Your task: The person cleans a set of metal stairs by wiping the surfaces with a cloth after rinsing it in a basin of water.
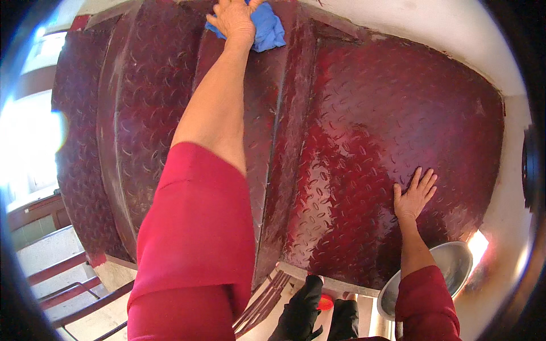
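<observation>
Dark red metal stair treads with a raised tread-plate pattern (349, 170) fill the view, parts of them wet and shiny. At the top edge, my left hand (235, 20) presses on a crumpled blue cloth (268, 27), on the narrower step left of the raised ridge; the fingertips are partly cut off by the frame. On the right, my right hand (413, 198) lies flat on the wide patterned plate, fingers spread, holding nothing. Just below that hand, a round metal basin (454, 264) is partly hidden behind my right forearm.
A raised metal ridge (294, 128) runs between the plates. Pale walls (426, 21) border the top and right. Dark red railing bars (85, 294) stand at lower left, near bright windows (32, 140). My legs in dark trousers (298, 313) and a red round object (325, 302) show at the bottom.
</observation>
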A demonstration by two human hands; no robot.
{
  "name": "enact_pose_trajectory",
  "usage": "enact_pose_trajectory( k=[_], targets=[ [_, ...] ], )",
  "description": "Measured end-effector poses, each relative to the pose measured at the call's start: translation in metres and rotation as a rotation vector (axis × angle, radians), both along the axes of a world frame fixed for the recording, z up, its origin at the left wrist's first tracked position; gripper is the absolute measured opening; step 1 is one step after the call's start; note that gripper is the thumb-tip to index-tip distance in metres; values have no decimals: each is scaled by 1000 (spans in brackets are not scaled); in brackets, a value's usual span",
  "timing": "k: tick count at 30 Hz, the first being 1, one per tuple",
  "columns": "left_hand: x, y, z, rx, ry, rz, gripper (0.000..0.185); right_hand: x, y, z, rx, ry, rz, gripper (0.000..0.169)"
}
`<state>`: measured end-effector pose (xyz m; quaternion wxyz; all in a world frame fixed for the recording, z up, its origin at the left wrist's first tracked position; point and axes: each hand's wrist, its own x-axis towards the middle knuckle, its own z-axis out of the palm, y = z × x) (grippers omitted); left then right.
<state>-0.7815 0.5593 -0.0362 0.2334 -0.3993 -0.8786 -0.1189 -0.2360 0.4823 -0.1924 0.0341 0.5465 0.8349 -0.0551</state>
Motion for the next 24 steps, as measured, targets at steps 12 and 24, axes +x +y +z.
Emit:
enact_pose_trajectory(
  k=[12,24],
  targets=[
    [4,-34,16,-234,-121,-263,50,7,1,-7,76,-18,21,83],
    [95,-280,30,-146,-113,-206,28,4,2,6,-31,-12,-27,81]
  ],
)
